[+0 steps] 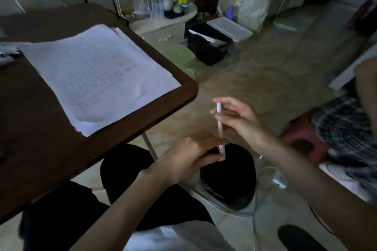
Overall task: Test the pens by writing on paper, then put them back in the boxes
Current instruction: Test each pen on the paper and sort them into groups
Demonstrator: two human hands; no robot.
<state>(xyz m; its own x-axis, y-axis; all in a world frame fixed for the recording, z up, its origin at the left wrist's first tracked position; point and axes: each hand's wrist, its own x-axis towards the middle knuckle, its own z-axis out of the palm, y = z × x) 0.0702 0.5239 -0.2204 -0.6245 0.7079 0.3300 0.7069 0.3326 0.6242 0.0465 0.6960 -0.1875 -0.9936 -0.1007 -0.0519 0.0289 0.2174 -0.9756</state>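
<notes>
pale shirt cloth [173, 238] filled the bottom edge of the view, and above it lay the wearer's black trouser legs [126, 167], one knee tucked under the table's edge. both forearms reached forward and met over a white bin lined with a black bag [214, 212] that stood on the tiled floor. between the two hands stood a slim white pen [220, 128], close to upright and leaning slightly. the left hand [189, 154] was curled round the pen's lower end, where a small red mark showed just beside the fingertips, and the pen's lowest tip poked out beyond them, above the bin's dark mouth. the right hand [240, 120] pinched the upper half of the pen between thumb and forefinger; its other fingers [222, 100] were loosely bent, and the top of the pen rose a little above the pinch. motion blur hid whether the pen was capped. to the left, well apart from the hands, a stack of white paper sheets [98, 75] with faint rows of writing lay on a dark brown table [51, 148], near its rounded corner. at the right edge, a second person in plaid shorts [342, 124] sat by a red stool [302, 134].
</notes>
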